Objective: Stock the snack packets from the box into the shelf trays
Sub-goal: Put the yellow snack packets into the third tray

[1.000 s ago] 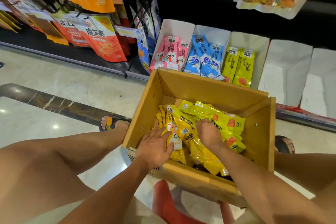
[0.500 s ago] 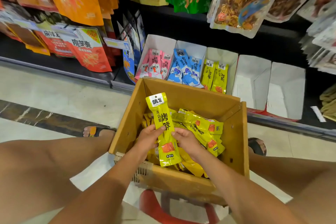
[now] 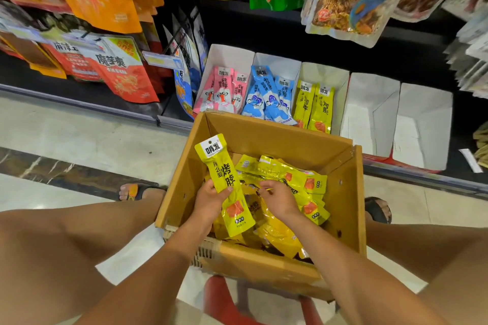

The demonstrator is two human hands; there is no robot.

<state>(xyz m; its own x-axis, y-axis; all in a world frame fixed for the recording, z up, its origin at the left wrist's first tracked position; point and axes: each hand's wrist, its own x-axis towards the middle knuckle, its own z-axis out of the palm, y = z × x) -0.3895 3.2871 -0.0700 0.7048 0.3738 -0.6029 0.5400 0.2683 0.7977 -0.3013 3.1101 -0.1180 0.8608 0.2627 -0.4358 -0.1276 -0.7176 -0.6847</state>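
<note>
**A:** From the head view, which step is this?

**B:** Picking, I'd judge. The left hand [image 3: 211,200] has fingers and thumb wrapped round the middle of a long yellow foil snack packet [image 3: 224,179]. It holds the packet upright over the near-left corner of the open brown cardboard box [image 3: 277,134].

**A:** And the other one?

**B:** The right hand [image 3: 277,198] is just right of it, down on the loose heap of matching yellow packets [image 3: 290,174] inside the box, fingers curled. I cannot tell whether it has one pinched.

**A:** Where does the held packet belong?

**B:** Beyond both hands, past the box's far wall, in the white card shelf tray [image 3: 324,74] where two yellow packets [image 3: 314,105] already stand. That is up and to the right of the left hand. The next move, as I read it, is to lift the packet over the far rim and slot it upright beside that pair.

**A:** Any edges to catch?

**B:** The box's far rim sits just before the tray mouths, so the packet's lower end must clear it. The tray is narrow, and its left wall touches the tray of blue packets [image 3: 269,97]. A clear hanging bag of dried snacks [image 3: 343,0] overhangs from higher up.

**A:** Any open room?

**B:** The air above the box, between hands and shelf, looks free. Further right of the right hand, two more white card trays [image 3: 369,113] show only bare card.
</note>
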